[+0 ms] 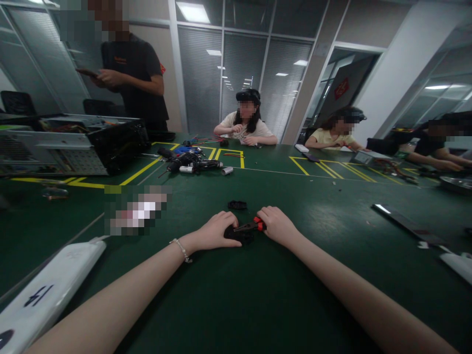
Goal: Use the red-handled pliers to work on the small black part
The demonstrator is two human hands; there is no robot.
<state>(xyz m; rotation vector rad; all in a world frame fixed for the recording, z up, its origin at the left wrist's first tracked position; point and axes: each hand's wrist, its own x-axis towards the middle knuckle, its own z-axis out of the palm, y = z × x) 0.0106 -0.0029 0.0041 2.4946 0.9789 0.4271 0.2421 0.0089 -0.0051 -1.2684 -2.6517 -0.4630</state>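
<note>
On the green table [236,295] my left hand [217,230] is closed over a small black part [240,235] and presses it onto the surface. My right hand [276,225] grips the red handles of small pliers [254,225], whose dark jaws point left onto the black part. Another small black piece [237,204] lies just beyond my hands, untouched.
An open computer case [70,145] sits far left. A pile of tools and parts [193,162] lies mid-table. A white device [44,295] lies near left, a dark strip [405,223] at right. Three seated people and one standing person are across the table.
</note>
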